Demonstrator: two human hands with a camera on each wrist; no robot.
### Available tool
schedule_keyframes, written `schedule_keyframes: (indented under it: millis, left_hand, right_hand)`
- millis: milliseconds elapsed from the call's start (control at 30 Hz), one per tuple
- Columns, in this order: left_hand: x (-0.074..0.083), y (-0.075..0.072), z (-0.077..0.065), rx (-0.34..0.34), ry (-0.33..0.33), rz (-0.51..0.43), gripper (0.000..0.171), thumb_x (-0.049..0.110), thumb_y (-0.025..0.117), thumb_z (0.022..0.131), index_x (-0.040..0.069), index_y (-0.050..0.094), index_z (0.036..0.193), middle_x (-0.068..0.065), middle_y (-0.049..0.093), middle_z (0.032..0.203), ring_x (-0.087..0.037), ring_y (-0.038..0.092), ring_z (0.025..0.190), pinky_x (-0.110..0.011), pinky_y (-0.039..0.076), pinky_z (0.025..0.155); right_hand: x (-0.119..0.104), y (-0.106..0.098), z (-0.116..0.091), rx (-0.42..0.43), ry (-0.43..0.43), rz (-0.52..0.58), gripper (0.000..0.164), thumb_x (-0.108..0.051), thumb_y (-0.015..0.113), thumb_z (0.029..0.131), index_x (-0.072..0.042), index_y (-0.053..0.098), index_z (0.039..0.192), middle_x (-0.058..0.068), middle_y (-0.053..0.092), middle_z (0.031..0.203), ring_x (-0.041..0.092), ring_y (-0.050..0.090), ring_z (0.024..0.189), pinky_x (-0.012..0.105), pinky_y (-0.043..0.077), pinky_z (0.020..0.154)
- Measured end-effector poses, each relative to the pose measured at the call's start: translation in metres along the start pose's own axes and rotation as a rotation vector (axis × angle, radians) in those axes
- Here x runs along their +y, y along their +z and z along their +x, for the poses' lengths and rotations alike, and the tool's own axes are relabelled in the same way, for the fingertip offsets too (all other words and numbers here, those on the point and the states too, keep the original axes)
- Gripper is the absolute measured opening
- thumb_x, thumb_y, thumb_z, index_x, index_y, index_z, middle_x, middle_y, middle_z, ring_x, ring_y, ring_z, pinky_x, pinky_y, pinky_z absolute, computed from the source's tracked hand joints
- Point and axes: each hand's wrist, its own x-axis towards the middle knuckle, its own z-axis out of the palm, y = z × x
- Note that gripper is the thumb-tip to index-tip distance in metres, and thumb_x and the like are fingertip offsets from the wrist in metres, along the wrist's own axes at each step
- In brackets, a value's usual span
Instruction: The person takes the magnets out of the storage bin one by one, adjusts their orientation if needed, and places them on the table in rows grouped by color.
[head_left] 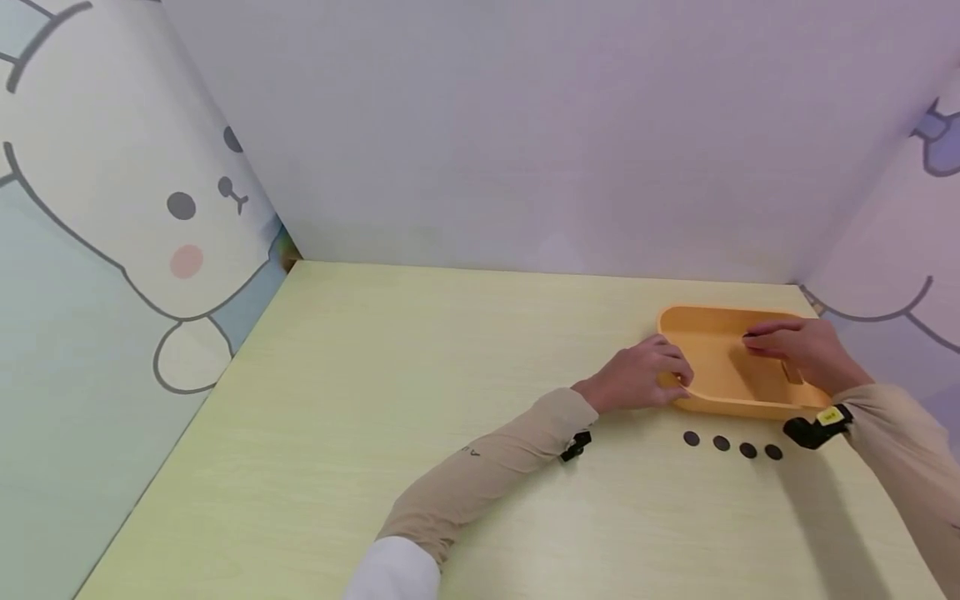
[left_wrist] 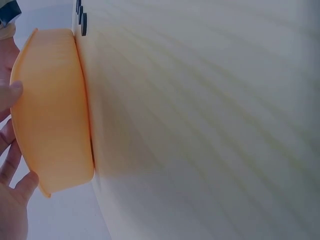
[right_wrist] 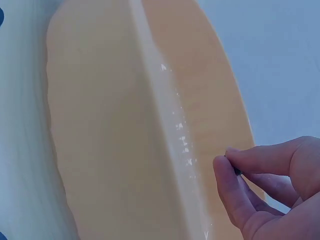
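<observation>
An orange shallow tray (head_left: 708, 358) sits at the right of the table. My left hand (head_left: 637, 373) grips its left end, fingers over the rim and thumb against the outer wall, as the left wrist view also shows. Over the tray's right half, my right hand (head_left: 808, 352) pinches a small black disc (right_wrist: 237, 171) between thumb and fingertips. Most of that disc is hidden by the fingers. Several black discs (head_left: 722, 443) lie flat in a row on the table, just in front of the tray.
The pale yellow table (head_left: 375, 375) reaches back to a plain wall (head_left: 487, 150). Side panels with cartoon drawings (head_left: 150, 208) stand left and right, the right one close to the tray. A black wrist camera (head_left: 817, 427) hangs near the rightmost disc.
</observation>
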Motion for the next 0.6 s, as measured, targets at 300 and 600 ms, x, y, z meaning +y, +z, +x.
schedule_keyframes:
  millis: [300, 600]
  left_hand:
    - [0.000, 0.003, -0.001, 0.007, 0.002, -0.014, 0.012, 0.032, 0.069, 0.086, 0.022, 0.070, 0.092, 0.014, 0.061, 0.100, -0.004, 0.047, 0.098, -0.007, 0.035, 0.080]
    - [0.000, 0.000, -0.002, 0.027, 0.003, -0.026, 0.012, 0.032, 0.070, 0.086, 0.022, 0.070, 0.092, 0.014, 0.061, 0.099, -0.004, 0.046, 0.099, -0.007, 0.035, 0.080]
  right_hand:
    - [-0.006, 0.003, -0.016, -0.011, -0.030, 0.067, 0.026, -0.006, 0.066, 0.089, -0.029, 0.072, 0.079, -0.010, 0.070, 0.081, 0.009, 0.069, 0.077, 0.022, 0.053, 0.069]
    - [-0.009, 0.003, -0.031, -0.011, -0.031, 0.025, 0.015, -0.014, 0.069, 0.087, -0.029, 0.073, 0.086, -0.011, 0.071, 0.085, 0.008, 0.069, 0.080, 0.018, 0.050, 0.067]
